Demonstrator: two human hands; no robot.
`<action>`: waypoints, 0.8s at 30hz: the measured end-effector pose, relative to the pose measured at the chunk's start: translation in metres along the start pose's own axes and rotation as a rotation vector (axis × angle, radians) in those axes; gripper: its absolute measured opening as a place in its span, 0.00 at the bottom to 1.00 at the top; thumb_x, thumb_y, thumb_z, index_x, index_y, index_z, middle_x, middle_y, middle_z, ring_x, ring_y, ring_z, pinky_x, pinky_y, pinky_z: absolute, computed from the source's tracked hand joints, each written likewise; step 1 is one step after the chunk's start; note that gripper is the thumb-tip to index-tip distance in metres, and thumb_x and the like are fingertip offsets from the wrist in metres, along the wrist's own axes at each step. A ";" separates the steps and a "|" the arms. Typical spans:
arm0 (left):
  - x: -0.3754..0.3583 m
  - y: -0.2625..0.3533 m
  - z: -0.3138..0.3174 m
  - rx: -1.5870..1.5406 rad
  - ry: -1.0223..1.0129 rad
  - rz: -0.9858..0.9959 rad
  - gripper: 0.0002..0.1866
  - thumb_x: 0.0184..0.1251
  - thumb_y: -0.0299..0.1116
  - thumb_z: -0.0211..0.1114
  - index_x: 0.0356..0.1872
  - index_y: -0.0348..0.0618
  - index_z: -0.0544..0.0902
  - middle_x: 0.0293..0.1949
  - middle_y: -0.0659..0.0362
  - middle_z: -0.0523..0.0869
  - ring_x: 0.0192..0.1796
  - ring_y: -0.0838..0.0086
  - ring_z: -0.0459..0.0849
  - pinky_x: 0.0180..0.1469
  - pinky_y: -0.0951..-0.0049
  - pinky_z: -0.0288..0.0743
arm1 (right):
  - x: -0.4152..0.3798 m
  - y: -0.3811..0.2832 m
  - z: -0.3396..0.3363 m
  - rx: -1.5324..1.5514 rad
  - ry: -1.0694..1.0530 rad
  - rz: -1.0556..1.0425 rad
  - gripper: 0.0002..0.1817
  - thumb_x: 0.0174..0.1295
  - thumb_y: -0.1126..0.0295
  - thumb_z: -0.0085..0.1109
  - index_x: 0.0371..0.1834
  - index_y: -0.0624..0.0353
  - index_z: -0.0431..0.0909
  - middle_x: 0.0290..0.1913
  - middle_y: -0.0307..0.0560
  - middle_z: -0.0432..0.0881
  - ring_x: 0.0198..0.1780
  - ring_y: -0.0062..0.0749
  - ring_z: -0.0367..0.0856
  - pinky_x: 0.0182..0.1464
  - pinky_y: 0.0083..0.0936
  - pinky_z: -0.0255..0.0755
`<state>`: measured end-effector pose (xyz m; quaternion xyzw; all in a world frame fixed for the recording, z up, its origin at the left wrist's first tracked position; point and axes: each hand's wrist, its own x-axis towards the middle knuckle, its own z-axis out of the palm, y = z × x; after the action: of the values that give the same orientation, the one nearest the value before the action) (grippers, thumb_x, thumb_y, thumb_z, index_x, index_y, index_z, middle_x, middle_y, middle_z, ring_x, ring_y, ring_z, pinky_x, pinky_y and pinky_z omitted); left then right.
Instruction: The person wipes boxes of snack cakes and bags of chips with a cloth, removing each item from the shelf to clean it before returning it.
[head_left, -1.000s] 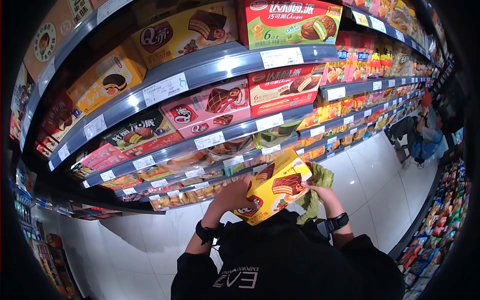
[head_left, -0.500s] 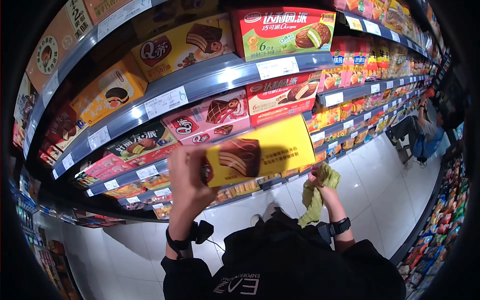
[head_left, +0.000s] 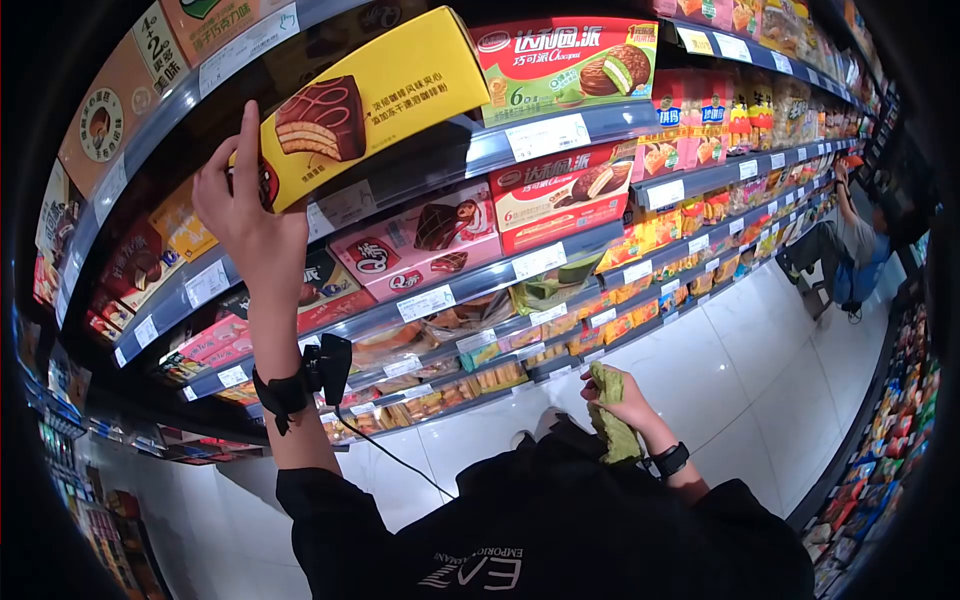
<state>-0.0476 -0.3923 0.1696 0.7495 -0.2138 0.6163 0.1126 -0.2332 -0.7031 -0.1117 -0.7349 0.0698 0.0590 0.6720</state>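
Note:
My left hand (head_left: 255,215) grips the left end of a yellow snack cake box (head_left: 385,115), with one finger stretched along its edge. The box is tilted at the upper shelf, just left of a red and green box (head_left: 570,65) of pies. Its printed side, with a picture of a chocolate-coated cake, faces me. Low and to the right, in front of my body, my right hand (head_left: 630,402) is closed around a crumpled green cloth (head_left: 612,425).
Below stand a pink box (head_left: 415,245) and a red and white pie box (head_left: 560,195). Price tags (head_left: 548,137) line the shelf edges. A person (head_left: 850,250) with a blue bag is at the far right. Packed goods (head_left: 870,490) line the opposite side.
My left hand has carried the yellow box up and left, from in front of the shelves to the upper shelf. My right hand, with the cloth, has moved slightly down and left.

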 end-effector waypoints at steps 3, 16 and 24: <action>0.000 -0.004 0.015 -0.106 -0.087 -0.090 0.42 0.36 0.25 0.72 0.60 0.60 0.68 0.45 0.59 0.72 0.49 0.64 0.68 0.56 0.63 0.57 | 0.001 0.005 0.000 0.011 0.009 0.053 0.14 0.49 0.76 0.63 0.39 0.64 0.73 0.34 0.41 0.77 0.38 0.22 0.77 0.42 0.20 0.71; 0.022 -0.031 0.031 -0.199 -0.337 -0.055 0.42 0.36 0.20 0.70 0.60 0.58 0.68 0.44 0.57 0.74 0.47 0.66 0.74 0.52 0.70 0.67 | -0.007 0.043 -0.015 0.028 0.118 0.196 0.16 0.51 0.69 0.62 0.41 0.65 0.73 0.35 0.41 0.76 0.38 0.24 0.74 0.40 0.23 0.70; 0.042 -0.043 0.029 -0.254 -0.553 -0.137 0.44 0.34 0.17 0.69 0.60 0.59 0.68 0.38 0.57 0.73 0.43 0.67 0.75 0.50 0.71 0.68 | -0.007 0.050 -0.016 0.044 0.099 0.223 0.17 0.52 0.66 0.62 0.42 0.64 0.74 0.35 0.42 0.77 0.37 0.24 0.74 0.40 0.23 0.70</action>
<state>0.0040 -0.3746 0.2078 0.8814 -0.2603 0.3486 0.1842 -0.2491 -0.7237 -0.1578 -0.7097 0.1852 0.0954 0.6730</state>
